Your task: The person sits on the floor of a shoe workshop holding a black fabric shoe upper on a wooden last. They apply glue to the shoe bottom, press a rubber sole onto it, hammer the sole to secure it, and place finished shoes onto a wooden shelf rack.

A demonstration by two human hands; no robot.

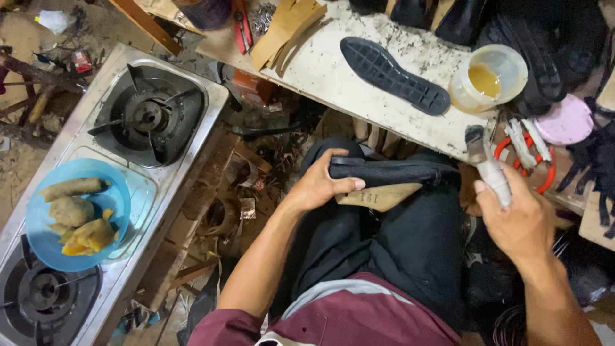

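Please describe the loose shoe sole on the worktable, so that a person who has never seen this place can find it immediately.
Look at the stained pale worktable in front of the seated person. The loose shoe sole lies flat in its middle, tread up, pointing diagonally toward a clear tub of amber liquid. It is dark, ribbed and alone, unlike the tan cut pieces stacked to its left.

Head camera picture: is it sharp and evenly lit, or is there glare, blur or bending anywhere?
Head view: mostly sharp, lit from above; the white board is brightest, the floor beneath it dark; mild glare on the stove and glue tub; brush in the right hand slightly soft; left hand on the shoe crisp; edges bow outward a little.
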